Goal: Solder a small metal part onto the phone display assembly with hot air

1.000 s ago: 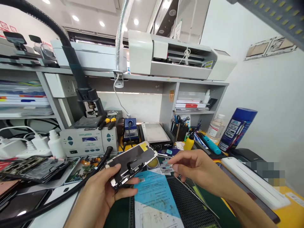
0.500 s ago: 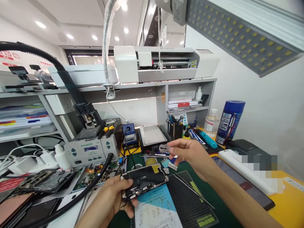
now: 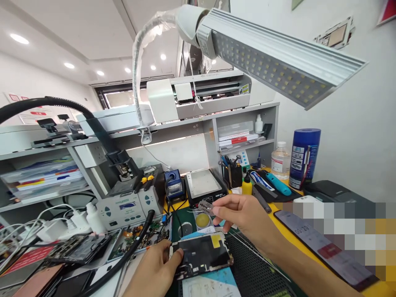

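Observation:
My left hand [image 3: 157, 268] grips the left end of a phone screen assembly [image 3: 206, 253], with the thumb on top. Its dark back side faces up, and a yellow sticker shows near the far right corner. Between the thumb and fingertips of my right hand [image 3: 243, 216] is a thin razor blade [image 3: 205, 206], held above and beyond the screen's far edge. A blue and white card [image 3: 213, 284] lies beneath the screen assembly, on a black perforated mat [image 3: 247, 255]. Just past the screen stands a small round tin with yellowish content [image 3: 202, 220].
A tray of small parts [image 3: 133, 237] and a black hose [image 3: 136, 239] lie left. Behind are a soldering station [image 3: 175, 185] and a flat heating plate [image 3: 202, 183]. A yellow bottle [image 3: 246, 185] and a large phone [image 3: 315, 243] are to the right. A lamp [image 3: 272, 62] hangs overhead.
The head view has tilted and shifted. The screen assembly now lies flatter and lower over the card. My right hand still pinches the razor blade, which has come down slightly.

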The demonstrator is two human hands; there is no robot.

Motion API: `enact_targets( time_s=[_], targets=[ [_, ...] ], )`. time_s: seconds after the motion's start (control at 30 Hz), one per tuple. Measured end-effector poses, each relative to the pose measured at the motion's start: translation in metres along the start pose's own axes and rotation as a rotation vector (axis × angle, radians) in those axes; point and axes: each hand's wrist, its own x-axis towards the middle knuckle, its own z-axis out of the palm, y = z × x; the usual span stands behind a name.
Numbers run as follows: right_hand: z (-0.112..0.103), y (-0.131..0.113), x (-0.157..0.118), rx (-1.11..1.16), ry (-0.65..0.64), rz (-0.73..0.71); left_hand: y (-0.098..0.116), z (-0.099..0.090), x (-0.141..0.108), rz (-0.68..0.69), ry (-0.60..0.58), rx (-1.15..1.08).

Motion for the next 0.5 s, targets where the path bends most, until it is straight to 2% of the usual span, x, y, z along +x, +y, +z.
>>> enact_targets(
  time_s=[0.17, 0.27, 0.37, 0.5],
  targets=[
    [0.000, -0.003, -0.003, -0.015, -0.011, -0.031, 0.000, -0.004, 0.003, 0.087, 0.092, 0.278],
    [0.001, -0.005, -0.006, -0.025, -0.005, -0.042, 0.006, -0.011, 0.001, 0.154, 0.171, 0.345],
    [0.003, -0.008, -0.009, -0.037, -0.005, -0.066, 0.021, -0.012, -0.006, 0.217, 0.199, 0.268],
    [0.006, -0.009, -0.013, -0.048, -0.040, -0.116, 0.044, 0.005, -0.018, 0.226, 0.090, 0.014]
  ],
)
